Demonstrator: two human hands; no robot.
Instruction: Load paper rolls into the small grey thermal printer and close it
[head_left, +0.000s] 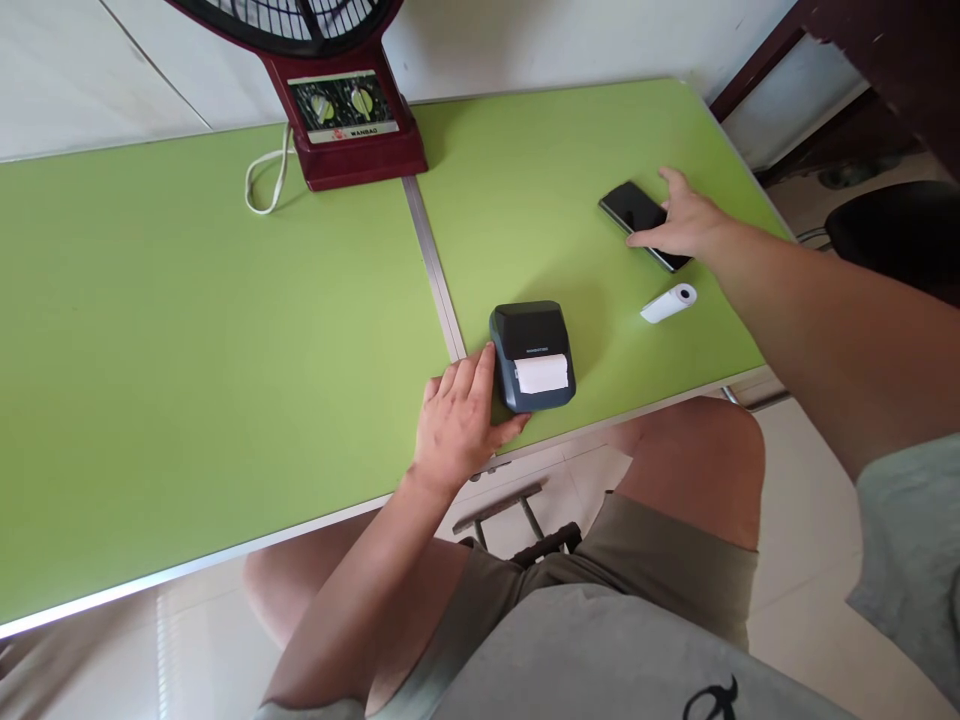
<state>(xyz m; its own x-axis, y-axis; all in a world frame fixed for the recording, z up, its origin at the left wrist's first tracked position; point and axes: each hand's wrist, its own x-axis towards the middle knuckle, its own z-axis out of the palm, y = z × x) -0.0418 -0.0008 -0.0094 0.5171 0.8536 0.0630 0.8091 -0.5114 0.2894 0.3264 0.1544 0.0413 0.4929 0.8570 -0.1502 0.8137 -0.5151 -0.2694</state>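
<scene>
A small dark mini printer [531, 330] stands on the green table, a strip of white paper [541, 374] sticking out of its top. My left hand [457, 420] lies against the printer's left side, fingers stretched along it and thumb at its near left corner, not closed round it. Farther right, my right hand [686, 220] reaches over a black smartphone [634, 207] lying flat. Its thumb is at the phone's near edge, while the fingers are spread past the far edge. Just nearer than the phone lies a white paper roll [667, 303].
A dark red fan [360, 158] stands at the table's back edge against the wall, with a white cord [264, 185] looped beside it. A metal strip [431, 260] crosses the green table [187, 350]. A black rounded object [892, 235] is beyond the right edge.
</scene>
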